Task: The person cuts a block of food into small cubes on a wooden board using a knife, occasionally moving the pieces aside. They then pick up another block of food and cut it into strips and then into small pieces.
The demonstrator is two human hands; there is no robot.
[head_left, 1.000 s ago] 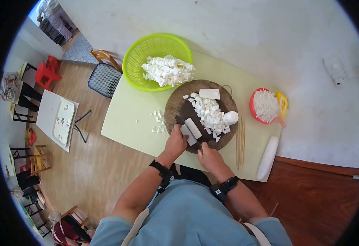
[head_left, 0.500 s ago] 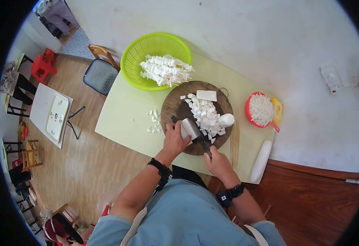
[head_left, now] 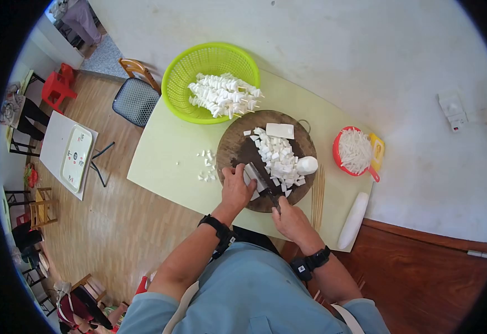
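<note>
On a round wooden chopping board [head_left: 232, 139], my left hand [head_left: 236, 189] grips a white block [head_left: 249, 178] near the lower left edge. A cleaver [head_left: 259, 177] stands against the right side of that block, its dark handle closed in my right hand [head_left: 294, 222]. To the right of the blade lies a heap of white cubes [head_left: 278, 156]. A flat white slab [head_left: 280, 131] rests above the heap, and a rounded white end piece [head_left: 307, 165] sits at its right. Thin wooden sticks [head_left: 318, 197] lie beside the board.
White skewers [head_left: 226, 96] fill part of a green basket [head_left: 179, 69]. A red strainer [head_left: 338, 157] holds white shreds, near a yellow object [head_left: 377, 150]. A long white radish [head_left: 353, 220] lies at the table's [head_left: 160, 150] right edge. Small white bits [head_left: 207, 167] lie left of the board.
The cleaver has moved slightly left and its blade now stands closer against the block under my left hand. My right hand has shifted slightly left with the handle.
</note>
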